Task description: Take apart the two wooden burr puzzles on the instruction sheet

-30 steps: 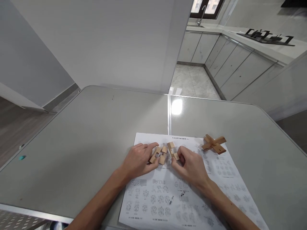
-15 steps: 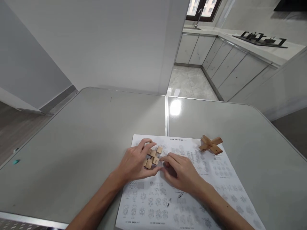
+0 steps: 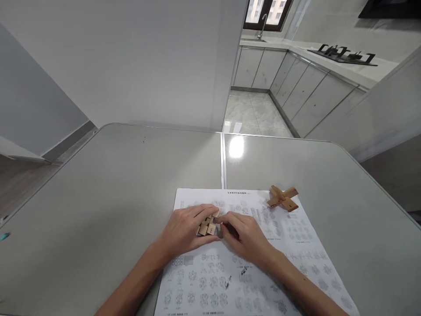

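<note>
Centrally, wooden puzzle pieces [image 3: 208, 225] sit on the diagram sheet [image 3: 250, 267], pinched from both sides: left hand [image 3: 184, 230] grip curled around them, right hand [image 3: 241, 235] fingertips closed against them. Assembled wooden cross [image 3: 282, 198] lies apart on the table [image 3: 98, 193].

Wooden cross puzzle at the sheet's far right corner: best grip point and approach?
Judging by its pose, take the wooden cross puzzle from above, fingers pinching the centre where the bars meet. It lies flat on the paper sheet with arms splayed outward, so the ends offer less hold; both hands are elsewhere.
</note>
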`<state>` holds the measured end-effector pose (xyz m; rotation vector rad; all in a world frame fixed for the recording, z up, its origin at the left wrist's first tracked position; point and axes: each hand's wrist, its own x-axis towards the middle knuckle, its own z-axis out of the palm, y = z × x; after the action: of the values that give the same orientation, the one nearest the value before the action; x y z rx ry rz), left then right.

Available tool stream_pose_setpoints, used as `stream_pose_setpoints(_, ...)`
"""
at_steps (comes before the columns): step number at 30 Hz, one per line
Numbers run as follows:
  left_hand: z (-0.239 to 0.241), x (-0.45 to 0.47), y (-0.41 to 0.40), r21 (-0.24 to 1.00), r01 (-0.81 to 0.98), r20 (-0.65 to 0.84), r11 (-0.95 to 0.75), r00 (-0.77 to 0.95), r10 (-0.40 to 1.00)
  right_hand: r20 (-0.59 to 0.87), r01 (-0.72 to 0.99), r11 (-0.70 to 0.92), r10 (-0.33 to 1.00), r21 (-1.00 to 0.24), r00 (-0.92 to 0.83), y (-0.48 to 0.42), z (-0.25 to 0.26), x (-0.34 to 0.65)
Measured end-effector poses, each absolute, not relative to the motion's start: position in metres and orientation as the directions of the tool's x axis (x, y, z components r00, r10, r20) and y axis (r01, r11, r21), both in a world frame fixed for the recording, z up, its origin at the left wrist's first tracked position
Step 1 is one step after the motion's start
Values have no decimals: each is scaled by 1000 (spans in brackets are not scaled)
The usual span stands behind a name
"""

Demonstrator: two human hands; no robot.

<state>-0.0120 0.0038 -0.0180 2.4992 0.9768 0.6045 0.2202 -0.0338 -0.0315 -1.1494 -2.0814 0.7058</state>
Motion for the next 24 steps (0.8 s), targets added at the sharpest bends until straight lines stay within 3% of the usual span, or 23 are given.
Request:
stream_pose_setpoints(6,-16,-13,6,485,656,212,-578,553,806,126,336,160,985,-928,-122,-30,-27,227)
stream_pose_setpoints(11,-13,-27,15,430,767,233,-476,416,879,113,267,55,972,-962,206,-25,-24,234)
stream_pose_setpoints(16,-9,-40,22,336,875,260,-349,270,927,108,242,30,943,-970,315,-18,-23,243)
stream_pose_setpoints(24,-9,-42,23,252,940,322,-230,143,936,-58,-8,-60,911,-998,408,-5,-24,258)
